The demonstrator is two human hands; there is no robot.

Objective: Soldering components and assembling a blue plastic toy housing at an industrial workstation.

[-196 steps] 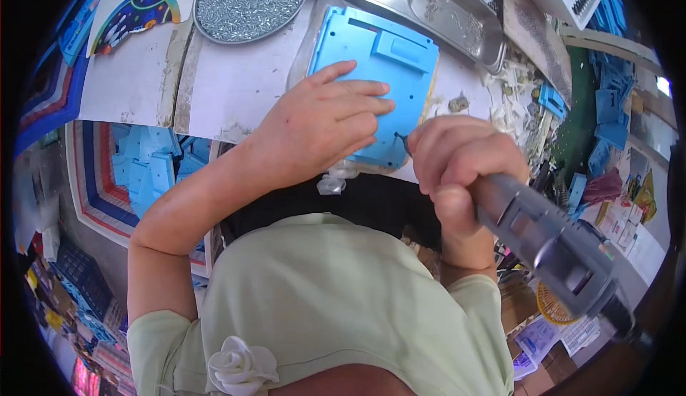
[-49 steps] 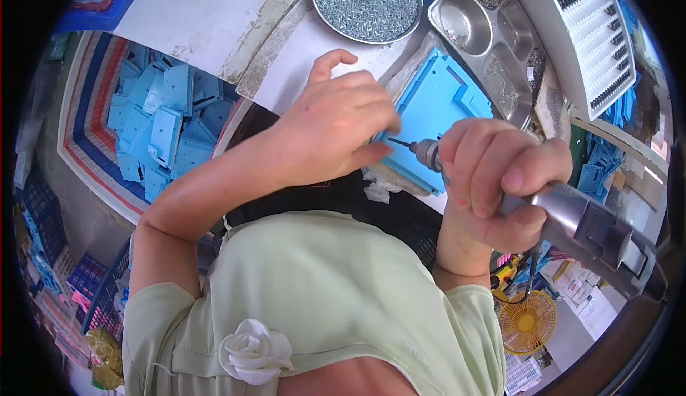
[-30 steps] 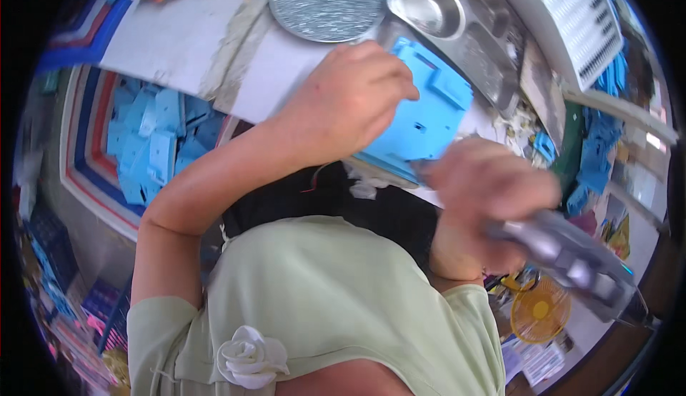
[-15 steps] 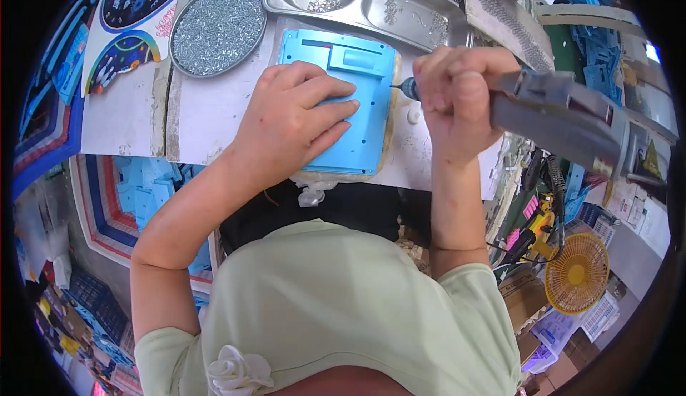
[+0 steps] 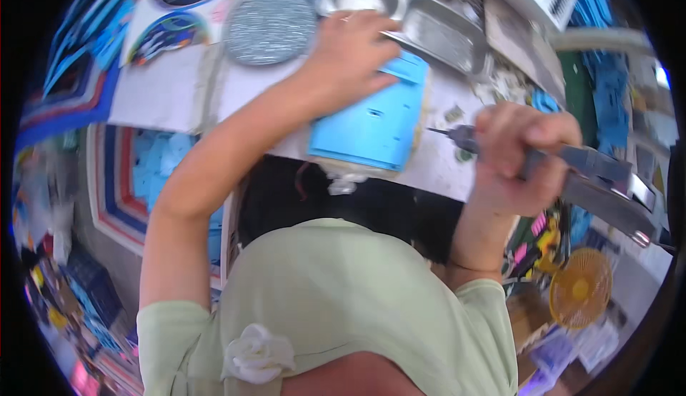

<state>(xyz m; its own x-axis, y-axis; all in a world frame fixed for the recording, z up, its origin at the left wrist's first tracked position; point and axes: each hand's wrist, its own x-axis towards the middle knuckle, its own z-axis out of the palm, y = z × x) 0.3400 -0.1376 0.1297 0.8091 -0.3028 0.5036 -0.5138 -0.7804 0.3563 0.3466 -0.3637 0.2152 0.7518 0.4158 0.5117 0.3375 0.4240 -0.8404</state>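
A flat blue plastic panel (image 5: 371, 121) lies on the white worktop (image 5: 164, 92), its near edge at the table's front. My left hand (image 5: 350, 46) reaches across the panel's far end to the edge of the steel tray (image 5: 436, 28); I cannot tell whether it holds anything. My right hand (image 5: 518, 157) grips a grey electric screwdriver (image 5: 593, 178) to the right of the panel. Its bit points left and hangs clear of the panel.
A round dish of small silvery screws (image 5: 270, 24) stands left of the steel tray. A bin of blue plastic parts (image 5: 153, 182) sits below the table on the left. A yellow fan (image 5: 580, 287) and clutter lie at the lower right.
My left hand has lifted off the panel's middle and stretched out to the steel tray. My right hand has drawn the screwdriver back from the panel's edge to the right.
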